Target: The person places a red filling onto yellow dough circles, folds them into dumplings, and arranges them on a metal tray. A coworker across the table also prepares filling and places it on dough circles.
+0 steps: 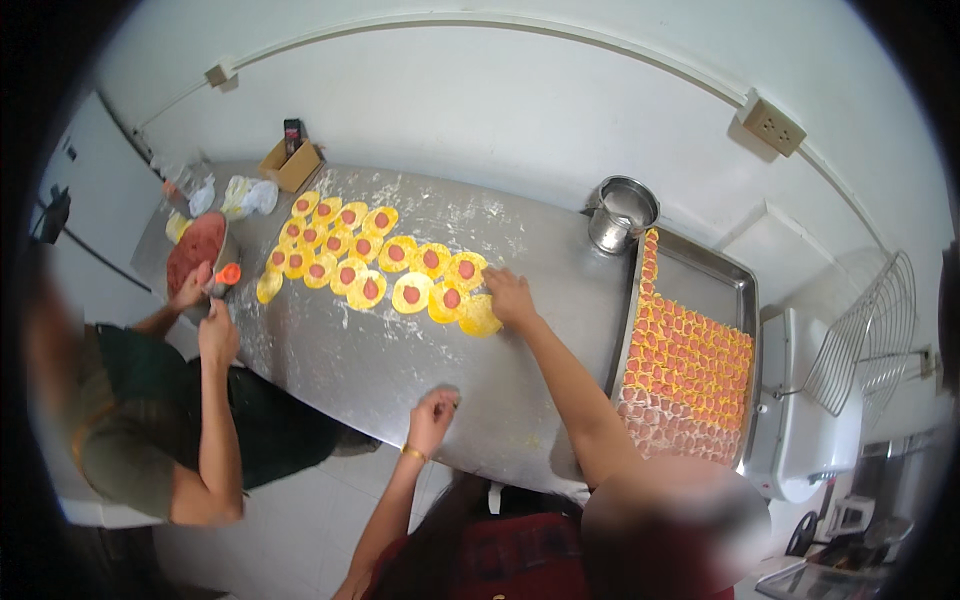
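Note:
My right hand [511, 298] reaches over the steel table to the end of the rows of yellow dough wrappers [411, 292]. Its fingers look spread, beside the last round wrapper [481, 316], which shows no filling on top. Most other wrappers lie flat, each with a dab of pink minced filling in the middle. Near the table's front edge is my left hand [432, 418], a yellow band at its wrist. Its fingers are curled together; whether something small sits in them is hidden.
A steel tray [752, 290] of small filled dumplings lies right, by a metal pot [622, 213]. At left a co-worker's hands [215, 325] hold an orange-tipped tool by a bowl of pink mince [197, 245]. Behind stand a cardboard box [290, 169] and plastic bags [247, 196].

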Motion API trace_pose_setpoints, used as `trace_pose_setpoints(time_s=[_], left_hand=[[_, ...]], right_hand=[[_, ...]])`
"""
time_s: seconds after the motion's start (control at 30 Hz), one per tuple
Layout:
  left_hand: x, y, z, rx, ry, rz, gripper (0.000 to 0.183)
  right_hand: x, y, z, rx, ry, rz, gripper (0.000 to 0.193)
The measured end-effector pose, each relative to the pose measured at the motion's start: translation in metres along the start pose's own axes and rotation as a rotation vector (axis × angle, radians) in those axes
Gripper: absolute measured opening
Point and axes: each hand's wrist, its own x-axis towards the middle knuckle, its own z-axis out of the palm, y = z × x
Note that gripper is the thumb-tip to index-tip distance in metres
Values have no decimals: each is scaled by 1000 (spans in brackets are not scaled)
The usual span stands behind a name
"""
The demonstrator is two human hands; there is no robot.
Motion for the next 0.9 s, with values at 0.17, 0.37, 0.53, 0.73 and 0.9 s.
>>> trace_pose_setpoints(time_s=[0.17,0.37,0.53,0.73,0.9], left_hand=[[-23,-14,-14,-85,-102,27,16],[-8,4,7,17,-259,144,16],[13,24,49,204,-271,313,16],[35,48,95,318,-102,331,21],[38,61,115,471,-88,262,19]], right_hand=[[-4,0,9,-210,-76,106,49],[-95,25,-32,-236,-34,369,49],[-203,9,-46,-251,-4,360,52],[-257,-10,-45,-21,179,354,50],[-245,-7,-41,157,437,542,36]])
